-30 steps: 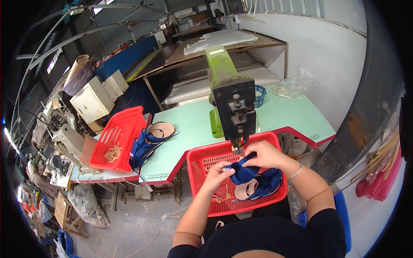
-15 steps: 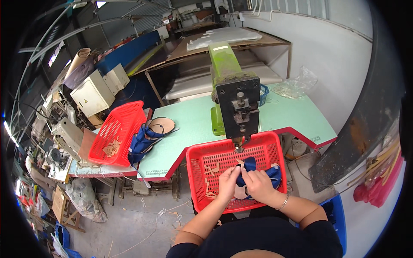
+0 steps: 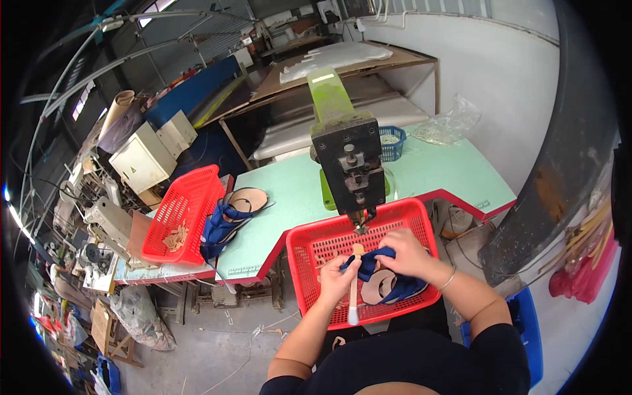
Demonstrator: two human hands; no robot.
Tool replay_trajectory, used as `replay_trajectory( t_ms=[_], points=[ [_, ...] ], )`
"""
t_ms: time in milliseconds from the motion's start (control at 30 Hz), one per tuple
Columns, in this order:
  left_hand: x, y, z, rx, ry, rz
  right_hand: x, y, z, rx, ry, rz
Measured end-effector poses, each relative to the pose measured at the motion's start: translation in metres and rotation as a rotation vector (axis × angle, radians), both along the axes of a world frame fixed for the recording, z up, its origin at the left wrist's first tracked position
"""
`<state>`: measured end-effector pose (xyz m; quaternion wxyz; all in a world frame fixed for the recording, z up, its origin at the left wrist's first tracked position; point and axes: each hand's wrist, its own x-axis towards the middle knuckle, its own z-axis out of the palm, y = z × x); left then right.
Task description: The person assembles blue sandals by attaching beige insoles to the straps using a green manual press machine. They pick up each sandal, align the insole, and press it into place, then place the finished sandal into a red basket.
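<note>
A dark blue fabric strap stretches between my two hands above the near red basket. My left hand pinches its left end, together with a narrow tan strip that hangs down and ends in white. My right hand is closed on the strap's other end. Beneath them a blue sandal with a beige insole lies in the red basket; my hands hide part of it. Small tan pieces lie at the basket's left side. The head of a green and black press machine hangs just beyond.
On the mint-green worktable, several blue sandals lie beside another red basket holding tan scraps. A small blue basket stands behind the machine. At the lower right is a blue bin; a thick dark post rises at right.
My hands have moved apart, with the right one higher, and the blue strap now spans between them. The tan strip and more of the sandal's insole have come into sight.
</note>
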<state>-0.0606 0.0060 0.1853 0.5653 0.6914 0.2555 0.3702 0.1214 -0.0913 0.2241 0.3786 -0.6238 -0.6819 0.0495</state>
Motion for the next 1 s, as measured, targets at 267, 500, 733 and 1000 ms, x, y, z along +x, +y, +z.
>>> replay_trajectory(
  t_ms=[267,500,733,1000],
  points=[
    [0.006,-0.003,0.009,-0.241,-0.275,-0.099,-0.045,-0.032,-0.016,0.256,0.704,0.097],
    [0.025,-0.003,0.03,-0.279,-0.189,-0.184,-0.013,-0.025,-0.024,-0.07,1.224,0.127],
    [0.04,-0.008,0.054,-0.434,-0.23,-0.066,-0.004,-0.02,0.002,-0.036,1.361,0.105],
    [0.045,-0.02,0.06,-0.556,-0.384,-0.034,0.014,-0.011,0.018,-0.131,1.32,0.121]
  ],
)
